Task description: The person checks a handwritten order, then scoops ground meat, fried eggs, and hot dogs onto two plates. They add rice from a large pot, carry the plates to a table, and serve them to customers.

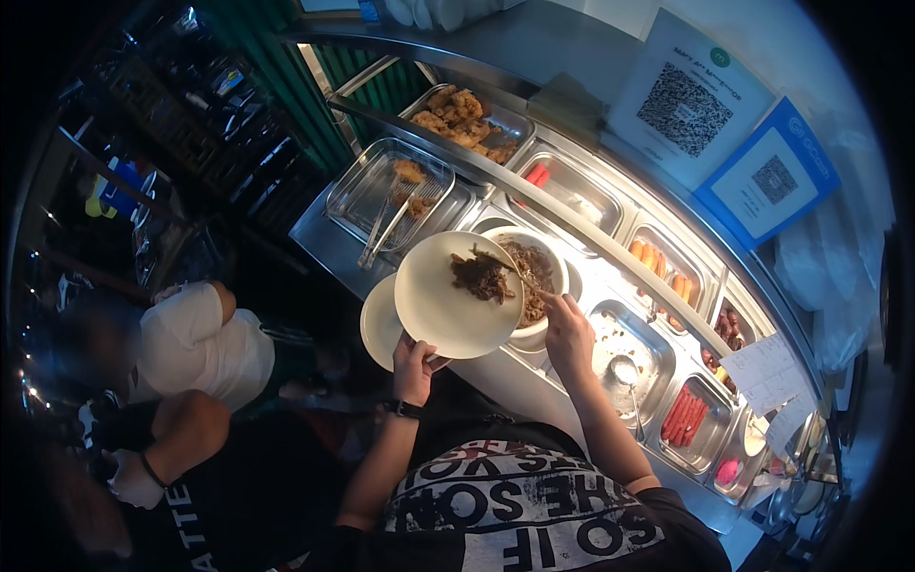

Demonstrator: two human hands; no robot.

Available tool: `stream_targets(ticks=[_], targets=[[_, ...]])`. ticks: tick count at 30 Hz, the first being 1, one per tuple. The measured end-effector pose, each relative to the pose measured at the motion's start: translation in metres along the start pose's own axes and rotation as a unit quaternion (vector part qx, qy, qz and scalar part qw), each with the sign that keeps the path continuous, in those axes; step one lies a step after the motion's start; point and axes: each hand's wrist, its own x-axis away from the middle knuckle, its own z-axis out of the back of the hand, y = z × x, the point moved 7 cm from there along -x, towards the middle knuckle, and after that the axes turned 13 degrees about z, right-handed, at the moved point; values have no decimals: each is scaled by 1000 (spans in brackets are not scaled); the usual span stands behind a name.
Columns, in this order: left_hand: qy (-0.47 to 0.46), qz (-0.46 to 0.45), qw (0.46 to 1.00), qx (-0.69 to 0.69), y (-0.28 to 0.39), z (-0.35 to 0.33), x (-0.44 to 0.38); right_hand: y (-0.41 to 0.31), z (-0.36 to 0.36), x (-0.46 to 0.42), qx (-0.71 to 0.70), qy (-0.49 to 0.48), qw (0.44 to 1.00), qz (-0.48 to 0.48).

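Note:
My left hand point(414, 368) grips the near rim of a round cream plate point(443, 314), which is held up beside a white bowl. A dark heap of shredded meat point(480, 277) lies on the plate's far right side. My right hand point(570, 329) holds a serving utensil point(527, 281) by its handle; the utensil's head reaches to the heap and is hard to make out. More shredded meat point(532, 264) fills the white bowl point(562, 275), partly covered by the plate. Below the held plate, a second cream plate point(375, 322) shows only partly.
Tongs point(379, 232) rest in a wire-racked tray point(343, 189) with fried pieces. Steel pans hold fried chicken point(457, 111), red sausages point(686, 418) and a spoon point(629, 390). A metal rail point(572, 218) crosses above the counter. Two people stand at left, one in a white shirt point(207, 350).

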Motion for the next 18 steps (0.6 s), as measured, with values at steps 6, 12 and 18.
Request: stream_targets(ticks=[6,12,18], targets=[[-2,12,1000,7,0,5,-3,-15,12,2,-3,-10,1000,-11],[-4,17,1000,9,-1,8,1,-7,6,5,-22,-12,1000,-8],[-8,13,1000,3,9,6,3,-14,9,-1,-34,-39,999,-11]])
